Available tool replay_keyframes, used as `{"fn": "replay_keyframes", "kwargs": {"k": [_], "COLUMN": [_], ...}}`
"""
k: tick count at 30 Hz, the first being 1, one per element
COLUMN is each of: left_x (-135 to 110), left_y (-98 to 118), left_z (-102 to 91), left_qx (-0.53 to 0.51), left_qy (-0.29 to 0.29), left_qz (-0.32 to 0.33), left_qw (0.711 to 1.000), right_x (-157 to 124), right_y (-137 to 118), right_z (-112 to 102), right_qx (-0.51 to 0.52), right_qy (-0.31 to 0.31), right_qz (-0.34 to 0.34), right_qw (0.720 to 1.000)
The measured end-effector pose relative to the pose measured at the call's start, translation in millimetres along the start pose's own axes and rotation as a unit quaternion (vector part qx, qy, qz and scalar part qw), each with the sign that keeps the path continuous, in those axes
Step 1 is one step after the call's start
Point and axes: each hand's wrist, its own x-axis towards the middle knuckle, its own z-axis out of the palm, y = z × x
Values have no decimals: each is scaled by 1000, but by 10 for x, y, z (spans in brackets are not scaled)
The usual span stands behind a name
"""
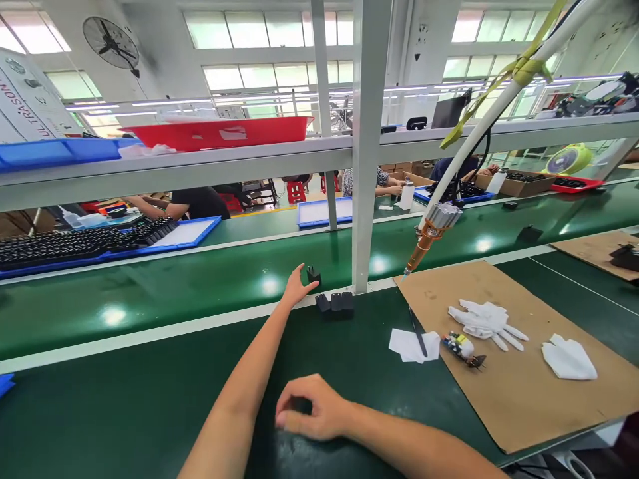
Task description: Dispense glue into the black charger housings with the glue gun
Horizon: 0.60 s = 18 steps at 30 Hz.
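- Nearest, right hand (314, 409) resting on green bench (124, 412), fingers curled over something dark; cannot tell if really gripped.
- Further out, left hand (297, 287) open, fingers spread, holding nothing, thumb almost touching small black adapter (313, 274) standing upright on conveyor belt (150, 286).
- Just to the right, more black adapters (335, 303) lying beside white post (367, 199).
- Probably the reaching step; next move likely calls for closing fingers around adapter body without tipping it.
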Motion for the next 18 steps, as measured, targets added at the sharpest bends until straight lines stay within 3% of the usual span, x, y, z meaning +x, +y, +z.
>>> {"fn": "replay_keyframes", "kwargs": {"k": [4, 7, 10, 13, 16, 18], "left_x": [104, -51, -509, -1147, -1682, -1888], "left_y": [28, 39, 43, 67, 114, 136], "left_z": [42, -174, -526, -818, -938, -944], "left_qx": [-3, 3, -3, -44, -51, -83], "left_qy": [-1, -3, -23, -103, -182, -221], "left_qz": [-35, -36, -15, 11, -9, -21], "left_qw": [999, 999, 1000, 994, 982, 972], "right_x": [21, 33, 45, 52, 50, 46], "right_y": [265, 311, 274, 229, 205, 202], "right_z": [-153, -156, -147, -173, -217, -242], "right_qx": [-90, -74, -15, 40, 21, -12], "right_qy": [13, 25, 66, 105, 166, 205], "right_qz": [-6, 7, 37, 84, 94, 76], "right_qw": [996, 997, 997, 990, 981, 976]}}
